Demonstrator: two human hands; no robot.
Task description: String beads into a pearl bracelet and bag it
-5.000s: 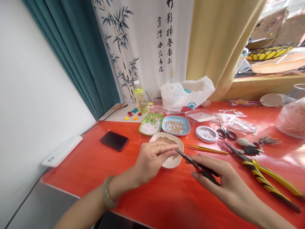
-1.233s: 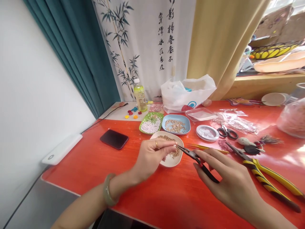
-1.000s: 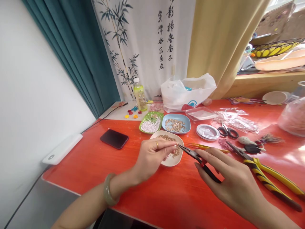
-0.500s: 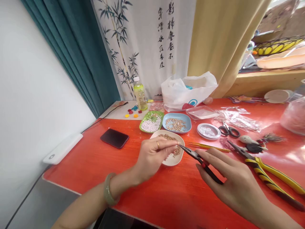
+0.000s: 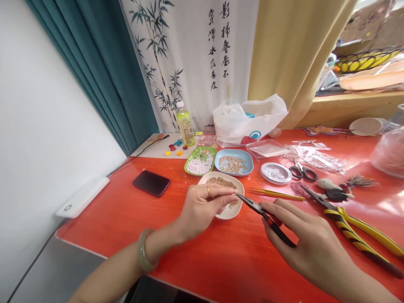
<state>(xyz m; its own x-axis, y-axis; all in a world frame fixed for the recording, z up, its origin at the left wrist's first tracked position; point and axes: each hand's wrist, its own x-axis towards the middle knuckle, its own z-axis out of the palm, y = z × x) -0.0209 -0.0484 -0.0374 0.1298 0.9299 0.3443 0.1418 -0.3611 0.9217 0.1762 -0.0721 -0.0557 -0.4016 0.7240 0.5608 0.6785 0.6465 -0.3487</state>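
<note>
My left hand [image 5: 202, 208] is closed in a pinch over the white dish [image 5: 205, 176], thumb and forefinger pressed together on something too small to make out. Brown-gold beads [image 5: 222, 182] lie in that dish, partly hidden by the hand. My right hand [image 5: 303, 235] grips needle-nose pliers [image 5: 263, 211] with dark handles. The pliers' tips point left and meet the left fingertips. Behind the dish stand a green tray [image 5: 199, 162] of white beads and a blue tray [image 5: 233, 162] of gold beads.
Gold tweezers [image 5: 277, 194], larger yellow-black pliers [image 5: 353, 227], scissors [image 5: 303, 171] and a round clear case [image 5: 276, 173] lie to the right. A phone [image 5: 151, 183] is at left. Farther back are a bottle [image 5: 185, 124] and a white plastic bag [image 5: 249, 122].
The pliers' tips have shifted slightly down and left at the left fingertips. My right fingers have moved a little on the handles; the left hand is nearly unchanged.
</note>
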